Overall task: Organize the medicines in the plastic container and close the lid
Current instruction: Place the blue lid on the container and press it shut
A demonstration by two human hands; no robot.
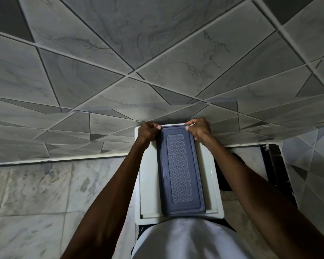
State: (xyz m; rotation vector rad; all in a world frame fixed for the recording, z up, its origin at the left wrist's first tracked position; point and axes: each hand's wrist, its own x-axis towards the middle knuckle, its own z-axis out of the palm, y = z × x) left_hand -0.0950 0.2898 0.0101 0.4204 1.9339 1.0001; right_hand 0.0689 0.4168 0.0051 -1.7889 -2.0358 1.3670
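A long plastic container lies on a white table (148, 184), covered by its blue-grey lid (180, 171) with a patterned middle panel. Only a thin pale strip of the container's far rim (173, 125) shows beyond the lid. My left hand (148, 130) grips the lid's far left corner with curled fingers. My right hand (198, 128) grips the far right corner the same way. Both arms reach forward along the container's sides. No medicines are visible; the lid hides the inside.
The small white table stands against a grey tiled wall (157, 62). Marbled floor tiles (45, 193) lie to the left. A dark gap (275, 165) sits to the right of the table. My white shirt (185, 240) covers the near edge.
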